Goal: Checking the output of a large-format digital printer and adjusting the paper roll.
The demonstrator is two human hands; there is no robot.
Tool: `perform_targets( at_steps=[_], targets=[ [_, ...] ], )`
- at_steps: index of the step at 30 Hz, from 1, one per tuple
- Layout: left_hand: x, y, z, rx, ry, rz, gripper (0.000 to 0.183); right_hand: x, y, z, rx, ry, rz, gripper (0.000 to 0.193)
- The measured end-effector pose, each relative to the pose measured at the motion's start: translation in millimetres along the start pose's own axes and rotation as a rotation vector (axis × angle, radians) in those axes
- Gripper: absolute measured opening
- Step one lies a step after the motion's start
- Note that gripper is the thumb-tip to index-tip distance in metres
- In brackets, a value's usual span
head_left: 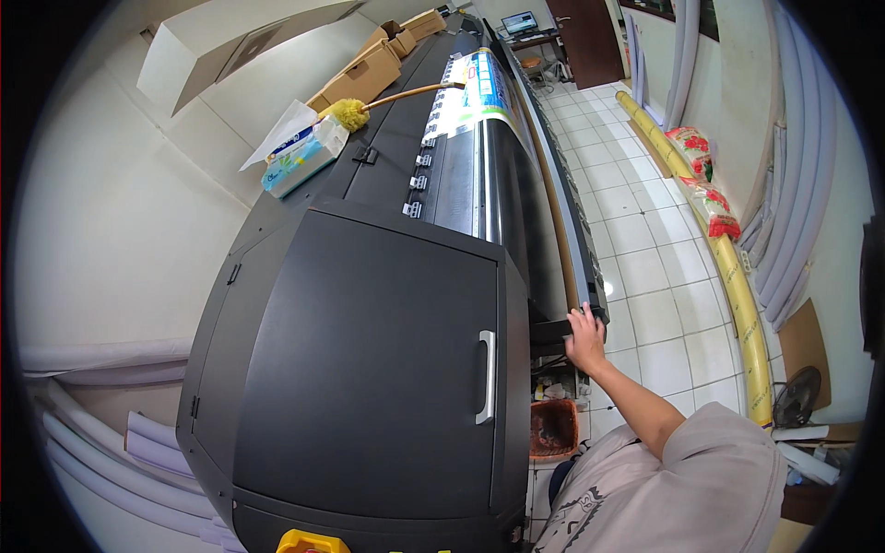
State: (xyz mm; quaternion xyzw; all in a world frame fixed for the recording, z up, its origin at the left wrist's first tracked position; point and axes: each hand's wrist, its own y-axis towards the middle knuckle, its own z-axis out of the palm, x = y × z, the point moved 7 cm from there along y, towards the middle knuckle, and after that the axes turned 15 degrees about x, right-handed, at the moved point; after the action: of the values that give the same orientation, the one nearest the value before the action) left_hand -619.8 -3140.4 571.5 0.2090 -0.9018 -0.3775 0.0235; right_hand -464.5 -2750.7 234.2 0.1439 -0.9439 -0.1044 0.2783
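Note:
My right hand (pixel 585 343) reaches in from the lower right, its fingers stretched out and slightly apart. It rests at the near end of the front rail of a large black wide-format printer (pixel 369 359), beside the end of a long brown tube (pixel 556 207). What lies under the palm is hidden. Colourful printed sheet (pixel 484 88) lies over the far part of the printer bed, with small metal clamps (pixel 417 182) along its left side. My left hand does not show.
A yellow duster (pixel 350 113), a tissue pack (pixel 304 161) and cardboard boxes (pixel 361 74) lie on the printer top. An orange basket (pixel 553 431) stands below my hand. Right, a long yellow roll (pixel 737 300) and red-white bags (pixel 713 205) lie on the tiled floor (pixel 654 272).

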Motion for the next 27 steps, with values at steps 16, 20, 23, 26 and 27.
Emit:
perform_targets(
  at_steps=[16, 20, 23, 26, 27],
  targets=[
    [-6, 4, -2, 0.008, -0.006, -0.015, 0.017, -14, -15, 32, 0.118, 0.037, -0.018, 0.072],
    [-3, 1, 0, -0.036, -0.009, -0.002, 0.017, -14, -14, 32, 0.112, 0.025, -0.011, 0.068],
    [-4, 1, 1, -0.029, -0.022, -0.009, 0.016, -14, -14, 33, 0.096, 0.021, -0.016, 0.070],
    [-3, 0, 1, -0.040, -0.042, -0.007, 0.016, -13, -14, 32, 0.102, 0.017, -0.021, 0.070],
    [-2, 0, 1, -0.042, -0.041, -0.013, 0.016, -13, -14, 32, 0.113, 0.013, -0.019, 0.070]
  ],
)
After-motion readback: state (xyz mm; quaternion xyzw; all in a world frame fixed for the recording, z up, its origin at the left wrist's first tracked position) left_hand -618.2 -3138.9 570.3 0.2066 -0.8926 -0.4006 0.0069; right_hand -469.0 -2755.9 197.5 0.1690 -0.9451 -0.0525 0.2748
